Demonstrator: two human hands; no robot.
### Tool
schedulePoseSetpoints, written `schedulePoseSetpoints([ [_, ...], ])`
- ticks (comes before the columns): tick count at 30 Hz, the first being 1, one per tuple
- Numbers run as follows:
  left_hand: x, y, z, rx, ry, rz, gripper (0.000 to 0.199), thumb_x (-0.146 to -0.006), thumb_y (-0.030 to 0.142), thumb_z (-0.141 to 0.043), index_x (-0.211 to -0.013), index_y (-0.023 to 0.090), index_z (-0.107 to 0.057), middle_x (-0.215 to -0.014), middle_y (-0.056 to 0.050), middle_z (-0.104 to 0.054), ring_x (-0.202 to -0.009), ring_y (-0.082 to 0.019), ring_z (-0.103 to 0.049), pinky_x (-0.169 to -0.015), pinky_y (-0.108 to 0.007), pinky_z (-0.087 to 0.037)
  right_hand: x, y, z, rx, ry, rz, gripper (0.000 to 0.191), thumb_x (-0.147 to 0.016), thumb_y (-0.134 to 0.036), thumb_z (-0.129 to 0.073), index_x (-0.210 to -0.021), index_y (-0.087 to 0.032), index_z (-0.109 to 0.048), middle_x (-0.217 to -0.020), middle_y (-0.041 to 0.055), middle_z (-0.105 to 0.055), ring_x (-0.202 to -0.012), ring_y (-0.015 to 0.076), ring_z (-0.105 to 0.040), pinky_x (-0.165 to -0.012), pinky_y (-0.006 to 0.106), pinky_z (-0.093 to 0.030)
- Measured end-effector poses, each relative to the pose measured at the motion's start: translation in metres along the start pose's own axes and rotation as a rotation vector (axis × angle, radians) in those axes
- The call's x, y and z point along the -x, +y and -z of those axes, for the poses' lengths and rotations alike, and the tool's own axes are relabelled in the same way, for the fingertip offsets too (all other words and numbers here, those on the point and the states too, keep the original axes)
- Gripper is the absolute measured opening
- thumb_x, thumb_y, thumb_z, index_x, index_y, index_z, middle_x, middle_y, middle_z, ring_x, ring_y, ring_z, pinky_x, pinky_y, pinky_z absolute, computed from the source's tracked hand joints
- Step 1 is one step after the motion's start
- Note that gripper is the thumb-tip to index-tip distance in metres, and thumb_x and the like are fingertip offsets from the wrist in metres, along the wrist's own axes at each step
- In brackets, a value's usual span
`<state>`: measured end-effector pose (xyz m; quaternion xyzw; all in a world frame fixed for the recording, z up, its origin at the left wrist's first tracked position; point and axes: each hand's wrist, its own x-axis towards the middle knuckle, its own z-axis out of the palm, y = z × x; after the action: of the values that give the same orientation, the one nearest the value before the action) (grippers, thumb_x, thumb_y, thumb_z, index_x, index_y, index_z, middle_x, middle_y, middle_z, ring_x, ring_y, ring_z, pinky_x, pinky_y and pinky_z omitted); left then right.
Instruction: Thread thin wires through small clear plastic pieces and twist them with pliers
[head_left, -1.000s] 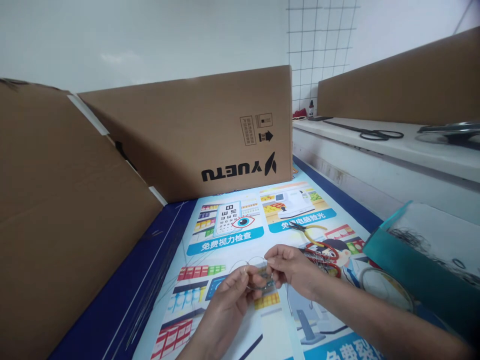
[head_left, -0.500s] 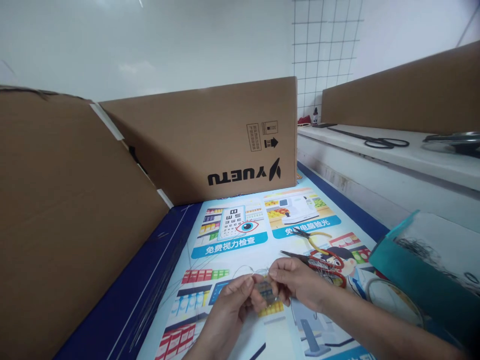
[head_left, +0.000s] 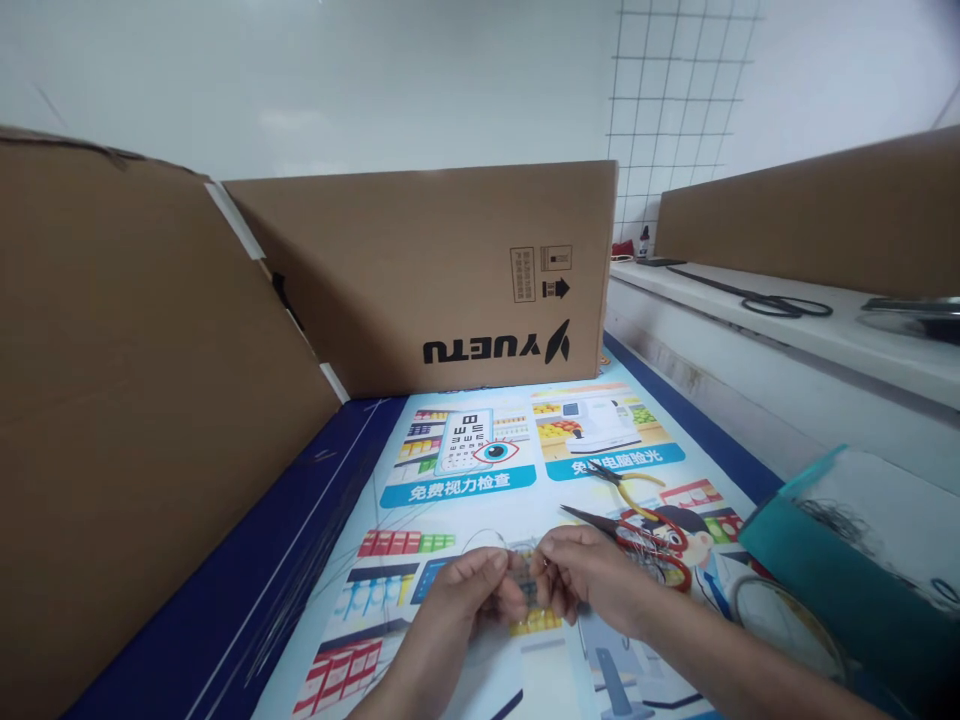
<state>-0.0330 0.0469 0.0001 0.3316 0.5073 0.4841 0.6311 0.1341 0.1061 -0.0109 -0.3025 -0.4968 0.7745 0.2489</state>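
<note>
left hand (head_left: 457, 600) pinched small clear piece (head_left: 525, 583) with wire | right hand (head_left: 585, 580) gripped it from 3 o'clock | piece above printed mat (head_left: 465, 480) | red scissors (head_left: 637, 535) at 2 o'clock

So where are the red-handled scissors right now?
In the head view, the red-handled scissors lie on the printed mat, just beyond the right hand, with the yellow-handled pliers right behind them.

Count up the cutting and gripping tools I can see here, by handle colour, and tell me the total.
Red-handled scissors: 1
Yellow-handled pliers: 1
Black-handled scissors, on the white ledge: 1
Total: 3
</note>
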Motion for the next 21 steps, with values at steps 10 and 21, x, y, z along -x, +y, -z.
schedulePoseSetpoints([
  [10,0.0007,0.0034,0.0,-0.115,0.079,-0.074,0.027,-0.079,0.041,-0.056,-0.078,0.014,-0.063,-0.05,-0.002,-0.061,-0.05,-0.012,-0.045,-0.054,-0.024,-0.03,-0.0007,0.0021,-0.0026,0.098,0.082,0.069,0.024,-0.078,-0.037,-0.056,-0.069,-0.015,-0.053,-0.061,0.0002,-0.061,-0.042,0.0065,-0.048,-0.04,0.017,-0.034],
  [21,-0.0011,0.0029,0.0035,0.185,-0.061,-0.031,0.026,-0.083,0.038,-0.053,-0.084,0.013,-0.063,-0.062,-0.003,-0.06,-0.06,-0.014,-0.052,-0.063,-0.027,-0.037,-0.0037,0.0036,-0.0036,0.128,0.181,0.119,0.025,-0.08,-0.038,-0.055,-0.07,-0.015,-0.052,-0.064,0.0002,-0.061,-0.045,0.0066,-0.049,-0.041,0.017,-0.034],
])
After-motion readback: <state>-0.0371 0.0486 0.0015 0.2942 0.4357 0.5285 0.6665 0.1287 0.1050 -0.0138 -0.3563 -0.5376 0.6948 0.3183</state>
